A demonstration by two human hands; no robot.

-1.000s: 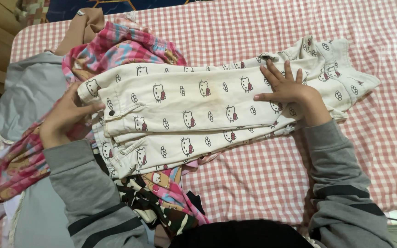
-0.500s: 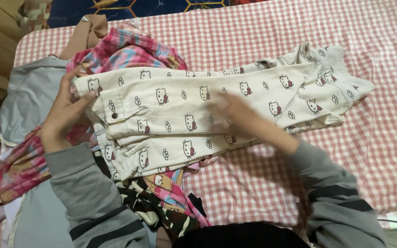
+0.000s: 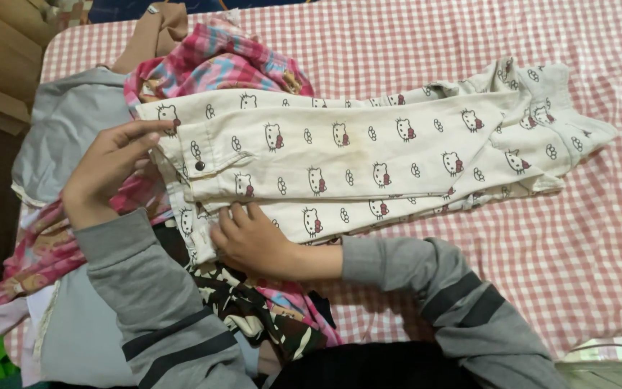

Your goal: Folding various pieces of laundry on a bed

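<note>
Step in hand: folding a pair of white printed trousers (image 3: 368, 155) laid lengthwise across the bed; the legs look already doubled one over the other, and both hands work at the waistband end on the person's left.
Left hand (image 3: 109, 169): fingers spread and slightly curled, fingertips touching the waistband corner of the trousers, not closed around it.
Right hand (image 3: 253, 238): reaches across the body, palm down, fingers pressed flat on the lower edge of the trousers near the waist; holding nothing.
Where the trousers lie: partly on the clothes pile (image 3: 210, 65), partly on the red-and-white checked bedsheet (image 3: 541, 259), cuffs pointing to the person's right.
Next move, as a judgement: a fold across the length would call for a firm pinch on the waistband with both hands and keeping the stacked legs aligned so they do not slide apart.
Trousers material: sturdy woven cotton, cream-white, small cat-face print, a dark snap button (image 3: 199, 166) at the waist, a faint yellowish mark mid-leg.
Pile: soft, rumpled garments in pink-blue plaid, with a grey garment (image 3: 66, 137) beside it and a camouflage piece (image 3: 253, 310) under the right forearm.
Sleeves: grey knit with darker stripes (image 3: 462, 302).
</note>
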